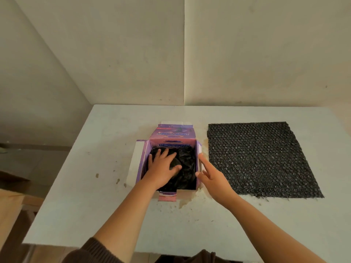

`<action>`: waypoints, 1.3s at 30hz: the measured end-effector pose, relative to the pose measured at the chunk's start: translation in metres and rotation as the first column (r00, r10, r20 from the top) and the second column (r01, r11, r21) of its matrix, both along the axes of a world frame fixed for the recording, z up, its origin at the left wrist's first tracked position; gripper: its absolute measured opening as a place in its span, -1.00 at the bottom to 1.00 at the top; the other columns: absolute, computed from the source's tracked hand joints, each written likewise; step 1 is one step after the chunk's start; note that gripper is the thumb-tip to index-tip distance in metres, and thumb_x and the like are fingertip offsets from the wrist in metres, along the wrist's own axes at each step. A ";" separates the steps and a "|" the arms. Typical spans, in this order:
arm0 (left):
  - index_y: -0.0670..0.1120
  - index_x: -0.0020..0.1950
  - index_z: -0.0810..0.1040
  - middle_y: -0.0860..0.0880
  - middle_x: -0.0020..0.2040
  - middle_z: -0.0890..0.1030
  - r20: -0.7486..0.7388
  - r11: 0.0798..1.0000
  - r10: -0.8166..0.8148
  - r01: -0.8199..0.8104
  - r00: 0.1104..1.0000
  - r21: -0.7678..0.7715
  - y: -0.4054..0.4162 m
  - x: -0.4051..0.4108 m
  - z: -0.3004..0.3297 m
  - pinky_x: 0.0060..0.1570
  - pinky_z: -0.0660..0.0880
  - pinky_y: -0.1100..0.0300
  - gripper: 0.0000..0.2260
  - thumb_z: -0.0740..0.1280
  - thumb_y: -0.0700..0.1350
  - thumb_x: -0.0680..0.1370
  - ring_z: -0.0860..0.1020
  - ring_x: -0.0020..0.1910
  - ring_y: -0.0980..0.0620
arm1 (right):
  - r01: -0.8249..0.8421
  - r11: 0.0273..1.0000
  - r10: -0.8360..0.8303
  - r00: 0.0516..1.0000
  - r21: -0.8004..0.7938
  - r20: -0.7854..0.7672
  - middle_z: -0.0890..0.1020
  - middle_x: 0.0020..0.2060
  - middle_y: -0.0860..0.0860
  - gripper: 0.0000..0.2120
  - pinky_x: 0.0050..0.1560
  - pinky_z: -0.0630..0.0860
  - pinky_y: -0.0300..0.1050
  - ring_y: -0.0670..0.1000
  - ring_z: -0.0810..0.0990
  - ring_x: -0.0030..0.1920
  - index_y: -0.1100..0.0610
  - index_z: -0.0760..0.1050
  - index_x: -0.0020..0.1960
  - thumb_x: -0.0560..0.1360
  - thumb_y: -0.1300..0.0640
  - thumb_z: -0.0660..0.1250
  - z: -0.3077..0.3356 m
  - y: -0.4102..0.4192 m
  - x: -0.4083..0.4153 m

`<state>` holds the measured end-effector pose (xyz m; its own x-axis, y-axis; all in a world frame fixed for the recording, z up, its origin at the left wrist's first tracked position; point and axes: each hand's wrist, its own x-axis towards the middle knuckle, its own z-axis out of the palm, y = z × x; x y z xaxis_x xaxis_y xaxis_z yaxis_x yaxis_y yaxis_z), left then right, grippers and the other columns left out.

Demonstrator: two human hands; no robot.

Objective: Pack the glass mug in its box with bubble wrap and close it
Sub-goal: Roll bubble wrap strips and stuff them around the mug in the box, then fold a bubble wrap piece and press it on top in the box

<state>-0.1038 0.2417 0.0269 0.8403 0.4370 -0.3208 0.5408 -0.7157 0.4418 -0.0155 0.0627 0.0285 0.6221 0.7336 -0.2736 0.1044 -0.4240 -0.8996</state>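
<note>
The purple box (169,164) stands open on the white counter (76,196), and the left hand (163,166) lies inside it with fingers spread flat, pressing on a crumpled black bubble-wrap bundle (187,168) that fills the cavity; the glass mug itself cannot be seen, so it is presumably wrapped within that bundle. The right hand (210,175) hovers just right of the box, fingers straight and loosely parted, holding nothing, with a fingertip near or touching the right side flap (199,156); contact cannot be told for sure. The main risk, as I judge it, is pressing too hard: glass under thin padding could crack, and an uneven push could splay the thin card walls or leave the bundle proud of the rim so the flaps will not shut. Folding the right flap while the left hand sits inside would trap the fingers. A flat black bubble-wrap sheet (260,160) lies right of the box, close enough for a sweeping wrist to drag it. Left of the box the counter edge is near; behind the box the wall (133,54) leaves modest room, and the far flap (171,132) stands upright there.
</note>
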 end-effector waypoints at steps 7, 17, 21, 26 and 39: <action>-0.09 0.16 0.55 0.03 0.07 0.56 0.633 0.990 0.058 -0.128 0.772 0.066 -0.123 0.052 0.044 0.11 0.27 0.41 -0.79 0.26 -0.17 0.54 0.45 0.11 0.13 | -0.072 0.988 0.094 0.982 -0.133 0.166 0.59 0.11 -0.13 -0.71 0.08 0.44 -0.26 -0.09 0.56 0.10 -0.05 0.46 0.29 0.58 0.11 0.20 0.000 -0.072 0.073; -0.02 0.44 0.32 0.01 0.49 0.25 0.152 0.980 -0.197 0.190 0.969 0.058 -0.248 0.136 -0.058 0.42 0.08 0.21 -0.63 0.16 -0.06 0.62 0.12 0.49 0.05 | -0.112 0.777 0.490 0.726 -0.620 0.482 0.19 0.49 -0.05 -0.58 0.45 0.07 -0.06 0.01 0.07 0.50 -0.01 0.21 0.46 0.61 0.07 0.10 -0.064 -0.231 0.182; 0.05 0.49 0.23 0.01 0.55 0.06 -0.016 0.969 -0.236 0.237 0.972 0.074 -0.254 0.145 -0.085 0.45 0.01 0.12 -0.56 0.15 0.08 0.61 -0.05 0.53 0.00 | -0.151 0.767 0.498 0.753 -0.624 0.430 0.04 0.52 -0.10 -0.52 0.47 0.08 -0.07 -0.03 -0.07 0.52 -0.04 0.15 0.49 0.60 -0.04 0.14 -0.080 -0.251 0.191; 0.12 0.50 0.16 0.06 0.55 0.00 -0.016 0.958 -0.281 0.281 0.960 0.062 -0.248 0.138 -0.097 0.47 0.04 0.03 -0.45 0.10 0.22 0.53 -0.09 0.53 0.00 | -0.141 0.840 0.399 0.814 -0.523 0.422 0.02 0.50 -0.19 -0.49 0.38 0.25 -0.16 -0.12 -0.12 0.51 -0.10 0.18 0.47 0.56 -0.07 0.21 -0.099 -0.259 0.191; 0.14 0.41 0.35 0.12 0.50 0.21 0.055 0.976 -0.200 0.195 0.978 0.094 -0.245 0.143 -0.090 0.32 0.31 0.17 -0.62 0.19 0.07 0.59 0.12 0.50 0.09 | -0.079 0.785 0.533 0.590 -0.614 0.606 0.57 0.22 0.08 -0.44 0.09 0.53 0.01 0.14 0.54 0.23 0.03 0.55 0.17 0.24 -0.19 0.52 -0.098 -0.257 0.189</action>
